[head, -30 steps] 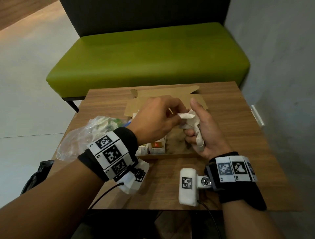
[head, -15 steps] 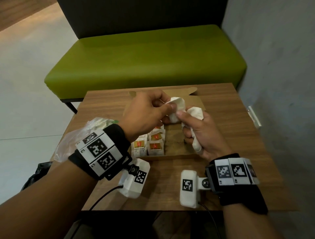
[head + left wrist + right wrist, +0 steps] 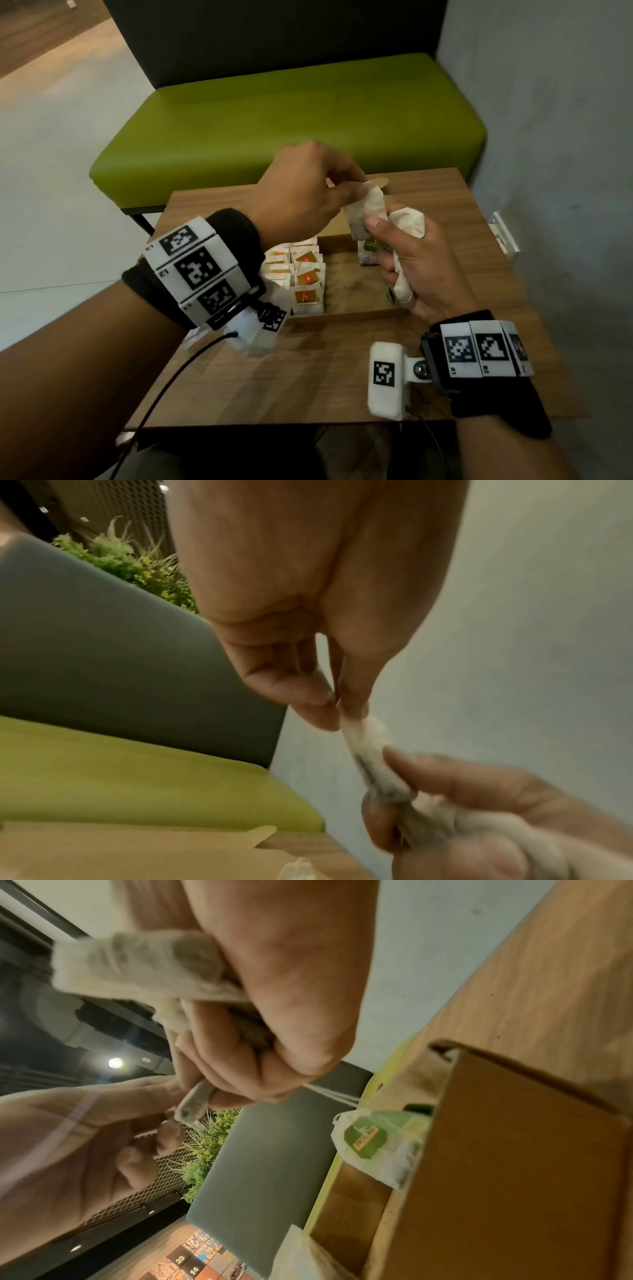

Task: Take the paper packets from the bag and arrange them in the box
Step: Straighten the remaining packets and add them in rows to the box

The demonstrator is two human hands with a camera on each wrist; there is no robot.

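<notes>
White paper packet (image 3: 365, 210) is getting pinched at its top corner by the left hand (image 3: 301, 192), thumb and fingertips clamped on it, held up over the cardboard box (image 3: 346, 313). Its lower end is caught under the thumb of the right hand (image 3: 407, 260), which is also curled tight round a crumpled bunch of packets (image 3: 407, 222), so both hands are on that 1 packet. Down in the box, packets with red labels (image 3: 305, 279) stand in rows on the left side, and 1 green-label packet (image 3: 368, 251) stands at the back. Box sits on the wooden surface (image 3: 308, 377), green bench (image 3: 291, 113) behind it.
</notes>
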